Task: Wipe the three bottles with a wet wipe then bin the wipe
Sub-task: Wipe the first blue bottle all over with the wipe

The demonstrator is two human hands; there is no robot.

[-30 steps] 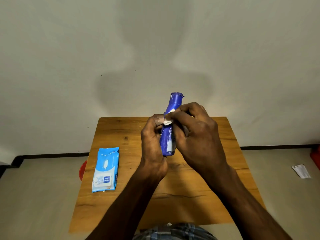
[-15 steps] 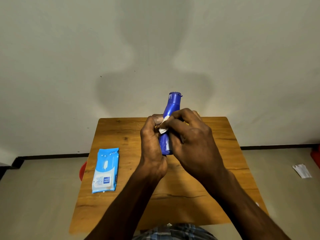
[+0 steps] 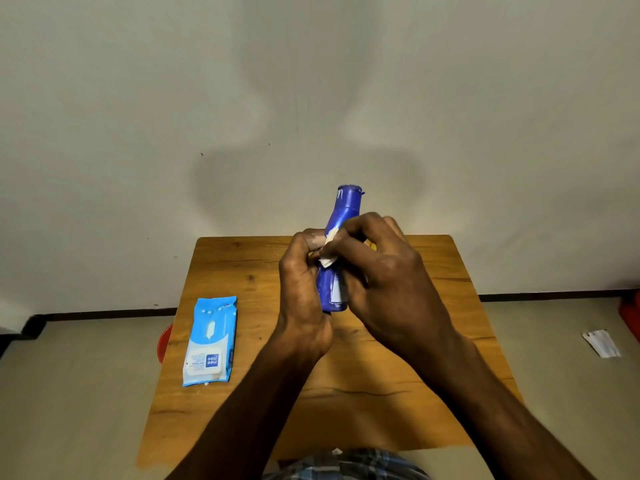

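Mid-wipe, frame centre: left hand (image 3: 304, 289) grips blue bottle (image 3: 341, 216) above the counter (image 3: 450, 271); right hand (image 3: 388, 275) pinches wet wipe (image 3: 328, 260) against it. Other bottles not visible. Likely next: finish wiping, swap bottle.

The bottle (image 3: 341, 216) looks like smooth blue plastic with a slight sheen. The wipe (image 3: 328, 259) is soft white cloth or paper, crumpled. The table (image 3: 242, 271) is grained, knotty wood with a matt finish. The wipes pack (image 3: 210, 341) is glossy plastic film.
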